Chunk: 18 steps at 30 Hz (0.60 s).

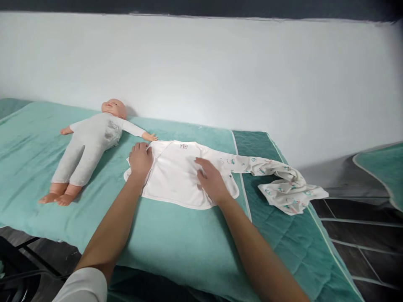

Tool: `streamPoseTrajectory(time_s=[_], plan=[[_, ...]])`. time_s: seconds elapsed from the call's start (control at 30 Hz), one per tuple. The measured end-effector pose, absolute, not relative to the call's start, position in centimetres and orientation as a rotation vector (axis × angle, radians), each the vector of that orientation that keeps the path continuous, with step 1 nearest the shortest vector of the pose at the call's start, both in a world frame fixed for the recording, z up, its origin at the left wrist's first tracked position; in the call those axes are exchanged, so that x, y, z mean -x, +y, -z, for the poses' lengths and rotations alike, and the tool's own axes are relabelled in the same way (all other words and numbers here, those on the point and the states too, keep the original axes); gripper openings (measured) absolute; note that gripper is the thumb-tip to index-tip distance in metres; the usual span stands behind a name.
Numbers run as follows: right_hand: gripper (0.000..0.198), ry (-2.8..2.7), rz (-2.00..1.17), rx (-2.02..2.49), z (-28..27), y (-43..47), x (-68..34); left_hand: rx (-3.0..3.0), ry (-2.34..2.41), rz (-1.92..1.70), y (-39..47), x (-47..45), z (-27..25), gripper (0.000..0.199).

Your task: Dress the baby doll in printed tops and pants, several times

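One white infant wrap shirt (pixel 176 180) is spread, plain face up, beneath and between the fingers of the left hand (pixel 140 161) and the right hand (pixel 214 182). The left fingers are held close together and laid on the shirt's left edge; whether cloth is pinched beneath them cannot be told. The right fingers are loosely parted and partly curled above the right half, with nothing visibly gripped; contact with the cloth cannot be confirmed. A neck label (pixel 184 146) is located beyond and between both sets of fingertips. To the right of the right fingers, a printed sleeve (pixel 241 163) is extended toward bunched printed cloth (pixel 291 195). A baby doll (pixel 92 140) is laid face up to the left of the left fingers, its near hand just beside the shirt. All items are supported by a green bedspread (pixel 176 239), its darker quilted section situated right of the fingers.
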State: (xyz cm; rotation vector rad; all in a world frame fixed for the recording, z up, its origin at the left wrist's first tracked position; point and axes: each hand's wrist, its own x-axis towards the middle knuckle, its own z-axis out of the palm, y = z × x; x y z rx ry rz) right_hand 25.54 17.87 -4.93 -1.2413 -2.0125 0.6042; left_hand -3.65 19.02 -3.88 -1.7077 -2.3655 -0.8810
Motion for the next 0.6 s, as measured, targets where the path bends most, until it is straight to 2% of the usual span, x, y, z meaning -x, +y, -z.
streamPoseTrajectory(time_s=[0.13, 0.3, 0.6], plan=[[0.037, -1.904, -0.354, 1.448, 4.3, 22.6, -25.1, 1.761, -2.368, 1.022, 19.3, 4.2, 4.3, 0.021], [0.019, -1.947, -0.217, 1.678, 4.0, 27.4, -24.7, 1.836, -2.380, 1.232, 19.8, 5.4, 5.0, 0.022], [0.027, -1.778, -0.489, 1.667, 4.3, 29.8, -25.7, 1.830, -2.476, 1.346, 20.0, 5.4, 5.0, 0.020]])
